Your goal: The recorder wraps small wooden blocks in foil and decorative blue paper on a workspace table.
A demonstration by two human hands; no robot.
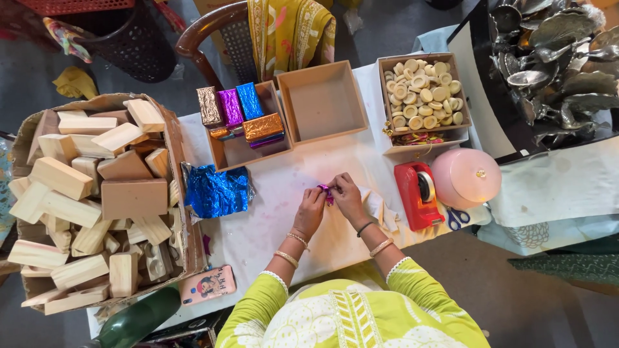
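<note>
1. Head view, centre of the white-covered table (284, 200): left hand (310, 211) and right hand (348, 198) brought together, fingertips of both pinched on a small piece wrapped in purple foil (327, 192); held just above the tabletop, close to the body, seemingly so both thumbs can press the foil down.
2. Same view, left: big cardboard box (180, 167) heaped with bare wooden blocks (132, 196), set at the table's edge within the left arm's reach, likely as stock.
3. Crumpled blue foil sheet (217, 191) lying between that box and the hands, near enough to grab.
4. Farther back: open tray (242, 154) with foil-wrapped blocks (232, 108) in gold, purple and blue, some standing on its far rim; beside it an empty square tray (322, 100).
5. Right: tray of pale round discs (424, 93); red tape dispenser (418, 193) and pink round lid (465, 177) near the right hand, blue scissors (458, 219) just beside the dispenser, handy for sealing.
6. Near edge: pink phone (207, 283), green bottle (138, 319), parked aside.
</note>
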